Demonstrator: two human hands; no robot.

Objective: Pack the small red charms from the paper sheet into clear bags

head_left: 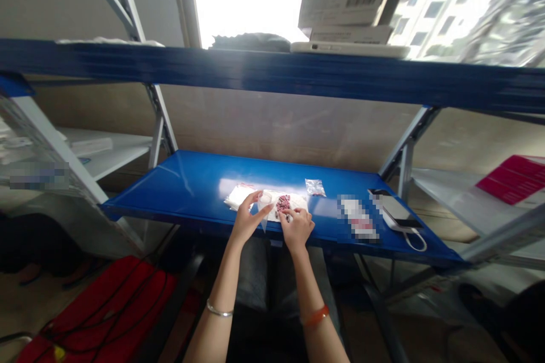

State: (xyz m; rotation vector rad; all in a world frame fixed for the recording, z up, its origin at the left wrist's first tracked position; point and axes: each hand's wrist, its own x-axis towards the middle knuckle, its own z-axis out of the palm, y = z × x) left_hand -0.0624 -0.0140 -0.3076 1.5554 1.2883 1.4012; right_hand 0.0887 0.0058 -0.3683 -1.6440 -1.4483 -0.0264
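Note:
My left hand (247, 218) holds a small clear plastic bag (264, 202) between thumb and fingers, its lower corner pointing down over the table's front edge. Just right of it, a pile of small dark-red and pale pieces (283, 203), like beads, lies on a white sheet (301, 199). My right hand (297, 227) is over the near side of this pile, its thumb and fingertips drawn together. Whatever it pinches is too small to make out. Beside my left hand lies a stack of white packets or papers (237, 195).
All this lies on a blue shelf table (191, 176). Farther right are a small silvery packet (315, 187), a blurred-out packet (358, 218) and a phone with a white cable (395, 212). A blue upper shelf beam (255, 71) crosses above, with boxes (344, 5) on it.

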